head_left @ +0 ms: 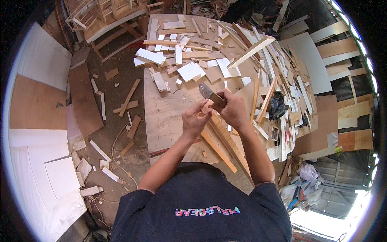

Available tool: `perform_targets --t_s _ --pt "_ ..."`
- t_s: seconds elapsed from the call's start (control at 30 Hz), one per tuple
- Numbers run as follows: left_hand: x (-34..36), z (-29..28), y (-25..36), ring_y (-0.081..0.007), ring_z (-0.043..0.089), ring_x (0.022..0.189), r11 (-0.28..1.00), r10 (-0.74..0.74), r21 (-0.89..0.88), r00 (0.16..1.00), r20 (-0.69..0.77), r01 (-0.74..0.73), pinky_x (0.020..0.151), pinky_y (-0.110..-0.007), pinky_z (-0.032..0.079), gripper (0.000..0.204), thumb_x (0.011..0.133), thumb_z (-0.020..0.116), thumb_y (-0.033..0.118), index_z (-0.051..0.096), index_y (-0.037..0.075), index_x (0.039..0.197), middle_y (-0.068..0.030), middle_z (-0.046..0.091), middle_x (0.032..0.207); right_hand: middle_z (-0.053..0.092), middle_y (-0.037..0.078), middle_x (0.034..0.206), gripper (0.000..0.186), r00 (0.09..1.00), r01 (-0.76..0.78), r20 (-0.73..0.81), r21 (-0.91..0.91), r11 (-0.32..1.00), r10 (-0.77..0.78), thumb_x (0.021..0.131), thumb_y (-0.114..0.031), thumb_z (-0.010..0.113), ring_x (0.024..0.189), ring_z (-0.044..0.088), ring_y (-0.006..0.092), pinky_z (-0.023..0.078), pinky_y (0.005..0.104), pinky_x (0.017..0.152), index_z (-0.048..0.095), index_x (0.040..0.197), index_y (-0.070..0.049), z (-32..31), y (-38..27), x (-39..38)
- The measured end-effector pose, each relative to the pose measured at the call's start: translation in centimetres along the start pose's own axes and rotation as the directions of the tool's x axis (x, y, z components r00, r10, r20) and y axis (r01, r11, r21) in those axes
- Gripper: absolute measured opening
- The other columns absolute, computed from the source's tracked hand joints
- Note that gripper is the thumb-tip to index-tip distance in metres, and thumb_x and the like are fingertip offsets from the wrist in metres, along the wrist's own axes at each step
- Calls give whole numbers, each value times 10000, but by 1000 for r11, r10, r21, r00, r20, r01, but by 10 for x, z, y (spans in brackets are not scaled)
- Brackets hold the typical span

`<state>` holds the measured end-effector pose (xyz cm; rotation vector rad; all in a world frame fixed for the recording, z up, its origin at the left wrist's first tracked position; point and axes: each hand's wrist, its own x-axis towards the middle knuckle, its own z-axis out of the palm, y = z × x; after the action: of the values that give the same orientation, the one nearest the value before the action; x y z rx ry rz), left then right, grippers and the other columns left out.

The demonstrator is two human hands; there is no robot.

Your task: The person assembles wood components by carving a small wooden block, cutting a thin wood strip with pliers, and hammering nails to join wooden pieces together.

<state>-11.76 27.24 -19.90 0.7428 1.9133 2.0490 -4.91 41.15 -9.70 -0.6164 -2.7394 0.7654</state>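
Note:
Over the worktable, my left hand [195,119] pinches a small pale wood block [207,107] between thumb and fingers. My right hand [233,109] is closed around a tool [204,91] with a grey, rounded metal end and a darker body; its exact kind I cannot make out. The two hands are close together, with the tool beside the block. Below them a long wood strip [228,139] with a striped face runs toward my body. A second, lighter wood strip [219,152] lies on the table to its left.
Offcuts, including a white board [191,71], cover the far part of the plywood table [165,117]. Long strips and a black plastic bag [277,105] are piled at right. Scraps and a cord [114,145] lie on the floor at left. A wooden frame [109,20] stands far left.

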Motion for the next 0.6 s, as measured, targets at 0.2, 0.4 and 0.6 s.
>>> perform_targets --t_s 0.2,0.4,0.6 --pt "1 -1 3 -215 773 1022 998 -49 37 999 -5 49 908 -336 594 413 850 838 161 757 20 1229 -157 788 1140 718 256 922 342 996 -88 8 21 996 88 976 -254 731 887 697 479 521 513 751 598 1167 -4 -48 -39 -16" --pt "2 2 3 -199 778 986 998 -69 -17 998 -2 69 877 -324 598 400 853 835 166 762 19 1218 -144 801 1089 701 252 890 297 996 23 86 13 1000 -24 1015 -220 669 869 689 489 503 511 714 503 1150 -13 -47 -13 -46" --pt "1 -1 5 -191 756 1057 993 -114 27 992 53 113 923 -325 594 437 873 832 192 749 16 1264 -155 790 1152 697 297 936 310 998 -18 67 -29 999 20 1010 -216 666 870 670 522 508 568 727 505 1173 -8 -45 2 -53"
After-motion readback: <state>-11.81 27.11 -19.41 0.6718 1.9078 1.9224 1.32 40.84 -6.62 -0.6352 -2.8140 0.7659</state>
